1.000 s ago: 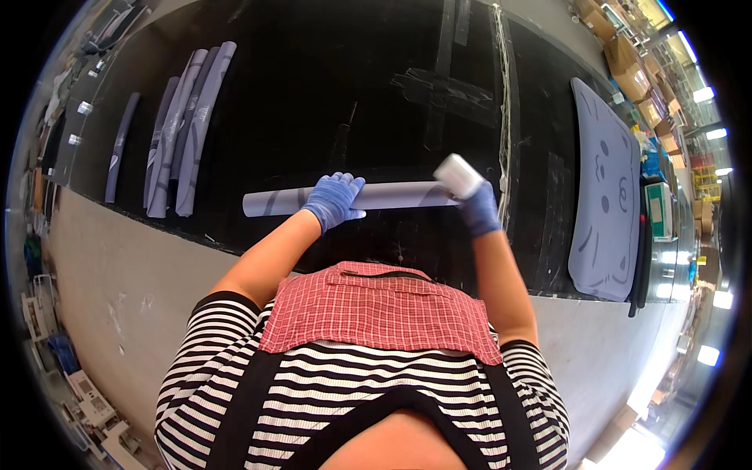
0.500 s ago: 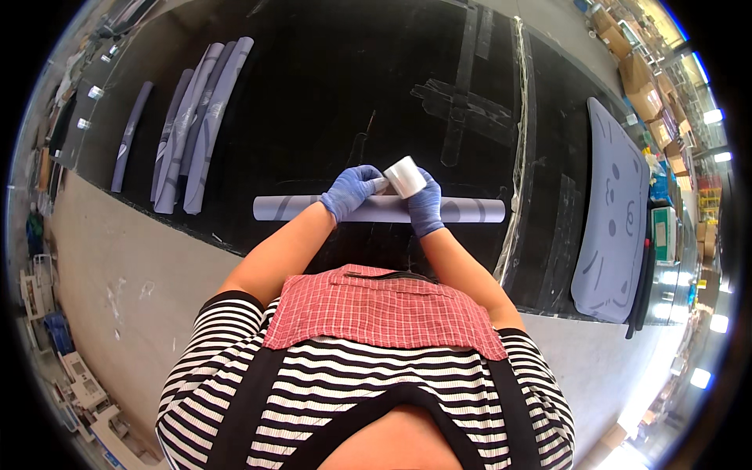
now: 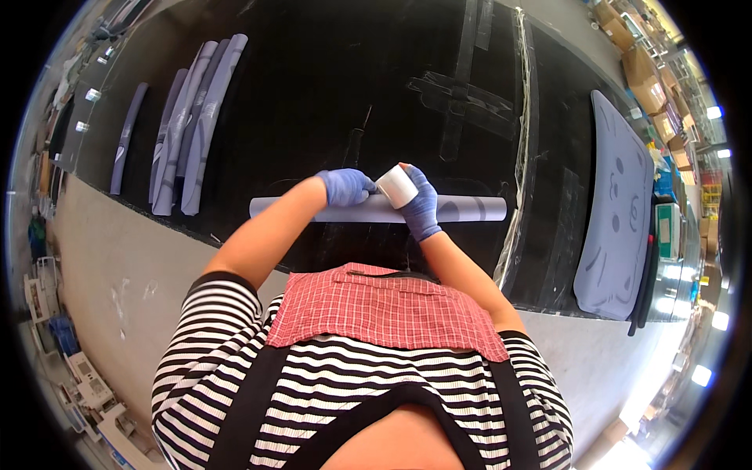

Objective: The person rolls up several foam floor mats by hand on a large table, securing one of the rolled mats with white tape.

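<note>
- Rolled grey sheet [image 3: 462,208] lay crosswise on the black table [image 3: 313,94], directly in front of the person, one end toward each side.
- Left hand [image 3: 345,186], blue-gloved, rested on the roll left of its middle, fingers curled down over it, pressing it to the table. Closed around it as far as could be seen; underside of the grip hidden.
- Right hand [image 3: 419,205], also gloved, held a small white tape roll [image 3: 396,186] between thumb and fingers, closed firmly on it, just above the sheet and almost touching the left hand.
- Whether a strip of tape already ran from the tape roll to the sheet could not be told at this size.
- Judgement: step in hand looked like binding the roll near its middle. To do it well, the left hand should keep the roll tight so the wraps do not loosen, and the tape should be drawn taut and square around the roll, not slanting.
- Risk, as judged: easing the left hand's pressure could let the sheet spring open.
- Nearby: several rolled grey sheets [image 3: 196,125] lay side by side at far left; a flat grey shaped panel [image 3: 615,204] lay at far right.
</note>
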Action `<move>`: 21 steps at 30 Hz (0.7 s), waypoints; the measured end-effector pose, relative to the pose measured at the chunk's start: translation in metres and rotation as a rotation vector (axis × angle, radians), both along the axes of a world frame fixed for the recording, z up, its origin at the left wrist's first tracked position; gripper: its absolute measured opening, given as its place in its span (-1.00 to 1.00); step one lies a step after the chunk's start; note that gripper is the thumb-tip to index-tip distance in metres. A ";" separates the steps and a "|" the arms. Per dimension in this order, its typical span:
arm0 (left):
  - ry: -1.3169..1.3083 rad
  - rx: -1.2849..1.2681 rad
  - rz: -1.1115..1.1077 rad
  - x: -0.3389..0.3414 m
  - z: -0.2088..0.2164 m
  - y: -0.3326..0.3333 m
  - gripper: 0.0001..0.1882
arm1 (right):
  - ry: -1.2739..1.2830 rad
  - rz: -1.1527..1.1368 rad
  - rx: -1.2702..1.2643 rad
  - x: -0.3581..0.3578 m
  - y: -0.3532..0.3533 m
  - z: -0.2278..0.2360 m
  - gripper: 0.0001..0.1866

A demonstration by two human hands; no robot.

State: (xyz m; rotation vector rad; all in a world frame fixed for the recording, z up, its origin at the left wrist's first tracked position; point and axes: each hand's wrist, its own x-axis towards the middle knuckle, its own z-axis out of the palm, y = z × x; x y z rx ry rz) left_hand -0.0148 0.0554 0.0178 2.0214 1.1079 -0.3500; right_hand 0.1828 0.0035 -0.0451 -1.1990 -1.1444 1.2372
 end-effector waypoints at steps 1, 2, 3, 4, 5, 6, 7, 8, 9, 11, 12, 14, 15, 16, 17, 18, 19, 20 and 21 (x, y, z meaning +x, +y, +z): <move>-0.016 0.150 0.084 0.001 0.010 -0.017 -0.58 | -0.065 0.018 0.016 -0.001 0.007 0.001 -0.65; -0.030 0.295 0.170 0.000 0.013 -0.040 -0.51 | -0.128 0.038 0.028 -0.003 0.013 0.004 -0.64; 0.034 0.414 0.130 0.004 0.007 -0.072 -0.36 | -0.193 0.055 0.035 -0.003 0.016 0.008 -0.63; 0.095 0.537 0.088 0.007 -0.004 -0.099 -0.18 | -0.258 0.071 0.047 -0.002 0.020 0.013 -0.62; 0.090 0.576 0.128 0.007 -0.019 -0.113 -0.05 | -0.317 0.151 0.028 -0.002 0.024 0.017 -0.52; 0.075 0.612 0.162 0.011 -0.023 -0.115 0.08 | -0.257 0.185 0.048 -0.001 0.025 0.019 -0.51; 0.118 0.636 0.136 0.010 -0.029 -0.105 0.21 | -0.197 0.216 0.069 0.000 0.025 0.020 -0.49; 0.210 0.587 0.124 0.012 -0.035 -0.096 0.23 | -0.138 0.244 0.090 0.001 0.026 0.020 -0.48; 0.263 0.545 0.094 0.018 -0.021 -0.075 0.24 | -0.024 0.265 0.060 0.007 0.028 0.010 -0.47; 0.263 0.512 0.089 0.017 -0.005 -0.026 0.23 | 0.167 0.289 -0.059 0.002 0.020 0.021 -0.51; 0.292 0.673 0.076 0.004 -0.034 -0.002 0.22 | 0.036 0.314 0.035 -0.005 0.019 0.026 -0.54; 0.179 0.522 0.107 -0.007 -0.019 0.047 0.19 | -0.080 0.264 0.164 -0.012 0.023 0.020 -0.62; 0.151 0.500 0.118 -0.011 -0.018 0.064 0.15 | -0.142 0.265 0.185 -0.014 0.035 0.019 -0.63; 0.124 0.480 0.125 -0.015 -0.018 0.078 0.12 | -0.203 0.262 0.209 -0.015 0.054 0.017 -0.64; 0.076 0.524 0.108 -0.020 -0.028 0.084 0.08 | -0.277 0.245 0.230 -0.016 0.073 0.011 -0.65; 0.191 0.486 -0.007 -0.002 0.007 0.076 0.09 | -0.235 0.241 0.186 -0.012 0.091 0.017 -0.65; 0.177 0.525 0.086 -0.005 -0.008 0.057 0.11 | -0.235 0.277 0.141 -0.013 0.111 0.015 -0.67; 0.151 0.574 0.167 -0.004 -0.025 0.046 0.13 | -0.243 0.297 0.101 -0.013 0.136 0.011 -0.68; 0.268 0.571 0.134 0.011 -0.008 0.041 0.19 | -0.266 0.234 0.066 -0.005 0.160 -0.002 -0.68</move>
